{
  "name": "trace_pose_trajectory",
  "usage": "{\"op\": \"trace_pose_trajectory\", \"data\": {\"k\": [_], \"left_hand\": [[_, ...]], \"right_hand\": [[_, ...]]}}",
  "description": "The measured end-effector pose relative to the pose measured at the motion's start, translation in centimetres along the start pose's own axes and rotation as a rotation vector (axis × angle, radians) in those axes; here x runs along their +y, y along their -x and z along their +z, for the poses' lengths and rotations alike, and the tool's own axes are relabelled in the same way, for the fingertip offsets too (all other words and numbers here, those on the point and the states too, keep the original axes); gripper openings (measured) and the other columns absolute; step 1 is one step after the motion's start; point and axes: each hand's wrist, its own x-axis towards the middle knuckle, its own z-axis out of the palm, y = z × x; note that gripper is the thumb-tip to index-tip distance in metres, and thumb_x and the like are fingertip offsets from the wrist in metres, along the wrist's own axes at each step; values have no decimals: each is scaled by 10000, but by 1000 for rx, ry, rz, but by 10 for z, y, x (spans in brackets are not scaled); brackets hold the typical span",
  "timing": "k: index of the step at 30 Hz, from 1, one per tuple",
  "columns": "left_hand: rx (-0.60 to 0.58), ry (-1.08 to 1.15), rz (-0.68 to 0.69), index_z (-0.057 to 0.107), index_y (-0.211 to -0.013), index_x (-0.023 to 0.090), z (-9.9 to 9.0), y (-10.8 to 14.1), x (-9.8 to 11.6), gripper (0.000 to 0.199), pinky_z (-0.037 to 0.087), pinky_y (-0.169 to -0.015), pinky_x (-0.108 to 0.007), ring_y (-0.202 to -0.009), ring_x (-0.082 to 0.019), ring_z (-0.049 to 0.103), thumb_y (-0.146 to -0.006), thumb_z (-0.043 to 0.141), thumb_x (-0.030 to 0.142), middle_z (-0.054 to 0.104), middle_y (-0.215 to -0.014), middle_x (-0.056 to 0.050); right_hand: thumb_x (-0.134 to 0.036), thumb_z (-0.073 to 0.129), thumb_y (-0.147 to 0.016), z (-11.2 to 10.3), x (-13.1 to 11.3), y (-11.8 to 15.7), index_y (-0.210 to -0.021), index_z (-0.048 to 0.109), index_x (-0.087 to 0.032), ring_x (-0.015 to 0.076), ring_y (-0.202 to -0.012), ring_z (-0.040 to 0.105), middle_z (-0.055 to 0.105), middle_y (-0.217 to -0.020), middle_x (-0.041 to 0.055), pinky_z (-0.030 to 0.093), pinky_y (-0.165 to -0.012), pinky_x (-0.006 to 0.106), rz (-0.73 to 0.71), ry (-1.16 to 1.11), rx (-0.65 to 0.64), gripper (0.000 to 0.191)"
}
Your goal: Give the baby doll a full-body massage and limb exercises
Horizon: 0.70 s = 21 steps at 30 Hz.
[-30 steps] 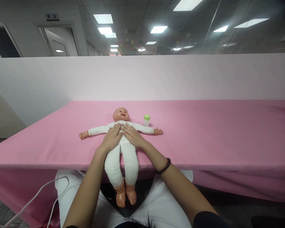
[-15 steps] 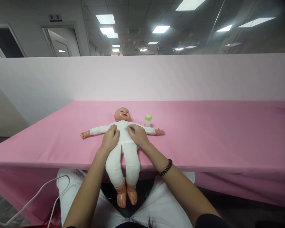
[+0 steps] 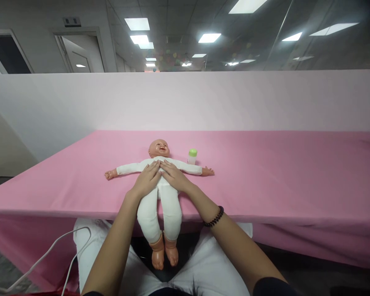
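Note:
A baby doll [image 3: 169, 205] with a white cloth body lies on its back, head away from me and arms spread wide. My left hand [image 3: 148, 178] rests flat on the left side of its chest, fingers stretched out. On the right side of the chest lies my right hand [image 3: 174, 175], also flat, its fingertips meeting those of the left near the middle. Neither hand holds anything. Beyond the doll's arm at the right stands a small clear bottle [image 3: 192, 157] with a green cap.
The doll lies on a pink-covered table [image 3: 280, 176], its lower legs hanging over the front edge above my lap. A white partition [image 3: 234, 100] rises behind the table. A white cable [image 3: 54, 244] runs at the lower left.
Both hands have moved inward over the doll's chest, and their curled fingers have straightened and flattened. The doll and the bottle have stayed in place.

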Motion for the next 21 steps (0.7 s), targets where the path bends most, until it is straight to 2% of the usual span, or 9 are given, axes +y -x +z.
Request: {"op": "trace_pose_trajectory", "data": {"k": [3,5,8,11,13,14,17,19,21], "left_hand": [[-10,-16,-52,378,-1586,174,-1,-1,2,589,130,-1299,-494,-1581,-225,226,-1037,323,382,307,-1672,-96],[-5,-24,-108,378,-1586,164,-1,0,3,604,118,-1295,-510,-1589,-250,193,-1037,332,411,283,-1681,-107],[20,-2,-201,383,-1586,168,1,1,2,644,127,-1285,-535,-1599,-292,137,-1028,367,489,217,-1703,-117],[85,58,-261,408,-1569,165,5,2,-4,679,172,-1275,-543,-1598,-319,123,-1004,429,540,201,-1705,-139],[174,87,-249,478,-1514,132,8,3,-8,655,222,-1267,-529,-1582,-328,205,-989,464,523,280,-1679,-172],[233,95,-226,534,-1460,118,8,3,-9,609,265,-1255,-517,-1554,-328,294,-982,481,491,370,-1640,-186],[394,113,-123,691,-1207,143,6,5,-7,387,445,-1146,-473,-1298,-293,609,-956,493,361,685,-1333,-160],[431,146,-52,716,-1102,181,4,6,-4,312,522,-1054,-445,-1127,-264,689,-953,479,318,754,-1158,-112],[409,185,24,707,-1151,189,2,7,0,323,522,-1063,-428,-1152,-252,683,-962,482,323,744,-1205,-103]], "right_hand": [[-435,359,-1054,-1,-1,-2,-1605,370,-218,252,-1601,151,259,-1691,61,97,-1300,531,83,18,-52,593],[-475,359,-1051,-1,-3,-2,-1625,319,-205,250,-1607,115,205,-1707,69,67,-1301,520,147,21,-56,636],[-501,396,-1031,-1,-5,-2,-1634,270,-119,256,-1607,114,173,-1710,122,85,-1306,482,232,14,-23,724],[-500,446,-1011,-2,-7,1,-1611,312,-69,276,-1593,183,221,-1691,167,158,-1300,468,291,13,45,751],[-469,493,-998,-3,-8,2,-1556,419,-66,301,-1555,296,329,-1649,193,240,-1273,475,299,41,125,693],[-439,508,-995,-3,-9,3,-1497,505,-72,312,-1507,389,429,-1594,202,298,-1242,475,292,63,177,622],[-334,501,-999,-5,-11,4,-1151,740,-134,290,-1186,666,734,-1229,159,472,-1070,422,235,99,347,347],[-296,480,-1006,-6,-12,4,-935,767,-176,250,-976,719,785,-995,106,523,-955,376,173,78,409,319],[-285,477,-1007,-6,-13,5,-911,770,-189,232,-947,729,790,-981,92,537,-934,357,77,29,404,323]]}}
